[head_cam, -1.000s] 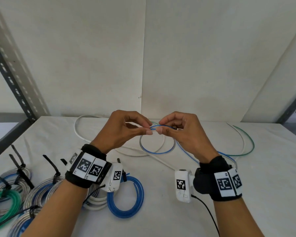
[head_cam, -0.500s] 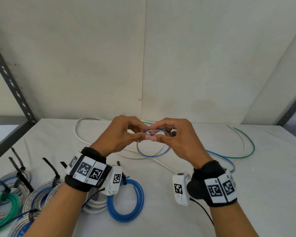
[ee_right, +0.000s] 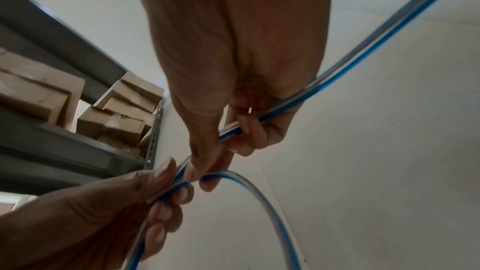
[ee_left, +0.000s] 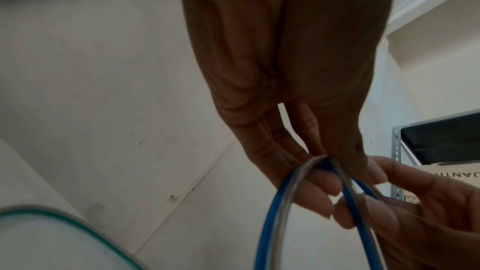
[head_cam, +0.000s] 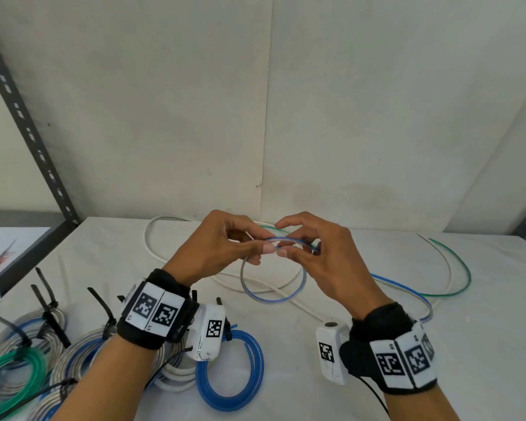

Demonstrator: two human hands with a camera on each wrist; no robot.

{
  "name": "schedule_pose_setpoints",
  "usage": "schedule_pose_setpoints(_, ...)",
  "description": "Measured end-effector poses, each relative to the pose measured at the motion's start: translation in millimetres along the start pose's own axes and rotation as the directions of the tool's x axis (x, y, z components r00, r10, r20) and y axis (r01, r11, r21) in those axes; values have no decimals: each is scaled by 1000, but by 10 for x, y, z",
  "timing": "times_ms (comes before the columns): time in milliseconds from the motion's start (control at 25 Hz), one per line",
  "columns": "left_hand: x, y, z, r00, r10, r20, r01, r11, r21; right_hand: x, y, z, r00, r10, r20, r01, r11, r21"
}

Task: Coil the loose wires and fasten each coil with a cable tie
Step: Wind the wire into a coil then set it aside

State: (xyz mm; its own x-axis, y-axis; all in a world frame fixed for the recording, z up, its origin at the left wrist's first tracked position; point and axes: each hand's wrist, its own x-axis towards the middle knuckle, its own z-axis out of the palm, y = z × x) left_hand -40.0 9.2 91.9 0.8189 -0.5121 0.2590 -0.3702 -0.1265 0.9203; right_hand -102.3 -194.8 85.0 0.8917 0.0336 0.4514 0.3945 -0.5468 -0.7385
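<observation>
A thin blue-and-clear wire point(head_cam: 268, 296) hangs as a small loop from both hands above the table's middle. My left hand point(head_cam: 222, 244) pinches the top of the loop between thumb and fingertips, and in the left wrist view the blue-and-clear wire point(ee_left: 275, 213) drops from those fingers. My right hand point(head_cam: 313, 253) pinches the same wire just to the right, thumb tip almost touching the left thumb. The wire's tail point(head_cam: 407, 290) trails right across the table. In the right wrist view the blue-and-clear wire point(ee_right: 337, 73) runs through the curled fingers of my right hand point(ee_right: 221, 147).
Loose white wire point(head_cam: 152, 250) and green wire point(head_cam: 462, 268) lie at the back of the white table point(head_cam: 483, 344). Tied coils with black cable ties point(head_cam: 49, 308) sit front left, beside a blue coil point(head_cam: 231, 372) and a green coil point(head_cam: 9, 369). A metal rack upright point(head_cam: 28, 132) stands left.
Both hands have lifted slightly and drawn together, and a second turn of the blue-and-clear wire now lies across the top of the loop between the fingers.
</observation>
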Motion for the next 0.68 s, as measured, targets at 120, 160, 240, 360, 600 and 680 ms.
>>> schedule_pose_setpoints(120,-13,5,-5,996,-62,63,55,993,104,-14,-15,-24,1000,-6,-19,6,1000,-5)
schedule_pose_setpoints(160,-4,1,-5,993,-75,86,62,986,152,-9,-15,-25,1000,-4,1,4,1000,-10)
schedule_pose_setpoints(240,-8,1,20,988,-93,121,66,976,209,-14,-20,-27,999,6,40,-6,1000,-4)
schedule_pose_setpoints(360,-4,15,26,992,-87,86,71,982,174,-5,-30,-38,999,-39,-36,38,999,-20)
schedule_pose_setpoints(600,-19,56,-121,998,-18,-64,15,999,-48,36,-21,-84,933,49,-357,37,972,232)
schedule_pose_setpoints(680,-15,61,-154,991,-9,-137,-16,984,-176,37,-55,-21,944,71,-321,26,957,288)
